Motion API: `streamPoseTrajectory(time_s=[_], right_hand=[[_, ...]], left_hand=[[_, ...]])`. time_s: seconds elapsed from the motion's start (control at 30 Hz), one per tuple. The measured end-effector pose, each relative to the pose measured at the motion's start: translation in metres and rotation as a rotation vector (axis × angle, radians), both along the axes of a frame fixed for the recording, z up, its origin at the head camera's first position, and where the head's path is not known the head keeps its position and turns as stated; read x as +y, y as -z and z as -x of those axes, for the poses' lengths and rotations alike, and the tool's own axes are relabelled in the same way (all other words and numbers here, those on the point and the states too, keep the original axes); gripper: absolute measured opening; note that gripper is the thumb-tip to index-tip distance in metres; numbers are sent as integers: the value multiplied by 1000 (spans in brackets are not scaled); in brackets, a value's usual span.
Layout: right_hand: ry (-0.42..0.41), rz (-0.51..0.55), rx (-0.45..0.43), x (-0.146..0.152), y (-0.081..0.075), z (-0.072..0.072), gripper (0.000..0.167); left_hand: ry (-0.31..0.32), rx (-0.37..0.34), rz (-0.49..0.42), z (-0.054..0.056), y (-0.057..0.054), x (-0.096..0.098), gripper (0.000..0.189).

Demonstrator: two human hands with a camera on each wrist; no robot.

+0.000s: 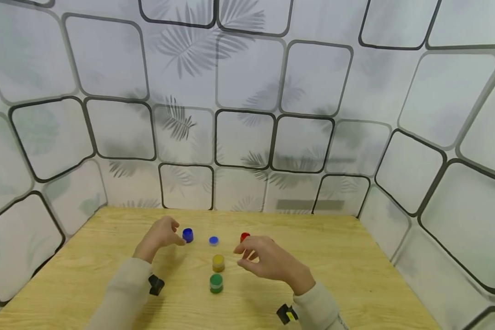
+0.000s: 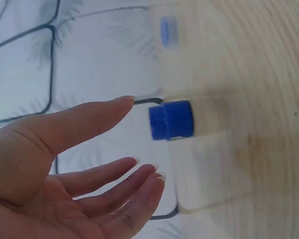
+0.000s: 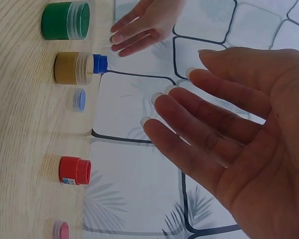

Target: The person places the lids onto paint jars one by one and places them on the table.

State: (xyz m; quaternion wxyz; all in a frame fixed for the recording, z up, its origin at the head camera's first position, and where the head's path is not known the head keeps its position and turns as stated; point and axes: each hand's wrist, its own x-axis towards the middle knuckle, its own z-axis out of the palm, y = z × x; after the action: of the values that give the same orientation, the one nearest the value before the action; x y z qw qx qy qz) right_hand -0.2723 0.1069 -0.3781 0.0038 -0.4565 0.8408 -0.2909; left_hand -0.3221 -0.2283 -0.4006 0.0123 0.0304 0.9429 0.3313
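My left hand (image 1: 161, 234) hovers just left of a small blue paint jar (image 1: 187, 235), thumb and fingers spread apart with nothing between them. In the left wrist view the open-topped blue jar (image 2: 172, 120) stands beyond the fingertips. My right hand (image 1: 270, 259), loosely bent and holding nothing, is over the table right of the yellow jar (image 1: 218, 263). It partly hides an uncapped red jar (image 1: 244, 237) in the head view; the right wrist view shows that red jar (image 3: 74, 171) whole. A blue lid (image 1: 213, 240) lies between the blue and red jars.
A capped green jar (image 1: 216, 284) stands in front of the yellow one. Near the red jar is a pinkish-red lid (image 3: 61, 230), seen in the right wrist view. Patterned curtains (image 1: 243, 137) border the wooden table (image 1: 189, 307) at the back and sides.
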Motion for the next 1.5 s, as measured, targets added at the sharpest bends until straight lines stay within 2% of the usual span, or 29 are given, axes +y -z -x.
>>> streamPoseTrajectory(time_s=[0.27,0.5,0.7,0.87,1.03,1.23,1.37,1.5], right_hand=[[8,-26,5,-4,-3,0,21],[4,-43,11,-4,-4,0,22],[-2,-90,19,-4,-3,1,21],[5,-146,-31,-3,-2,2,21],[4,-210,-104,-7,1,3,18],[18,-258,-151,-12,4,4,18],[29,-291,-167,-14,5,9,20],[26,-303,-158,-20,3,20,21]], left_hand=[[-47,-46,23,17,14,-4,62],[-80,-89,25,23,15,7,58],[-106,-73,19,28,19,15,48],[-110,-50,23,27,21,16,43],[-78,-47,47,25,19,14,44],[16,-5,19,26,6,15,40],[56,3,-4,21,-2,19,38],[89,7,-22,10,-8,21,36]])
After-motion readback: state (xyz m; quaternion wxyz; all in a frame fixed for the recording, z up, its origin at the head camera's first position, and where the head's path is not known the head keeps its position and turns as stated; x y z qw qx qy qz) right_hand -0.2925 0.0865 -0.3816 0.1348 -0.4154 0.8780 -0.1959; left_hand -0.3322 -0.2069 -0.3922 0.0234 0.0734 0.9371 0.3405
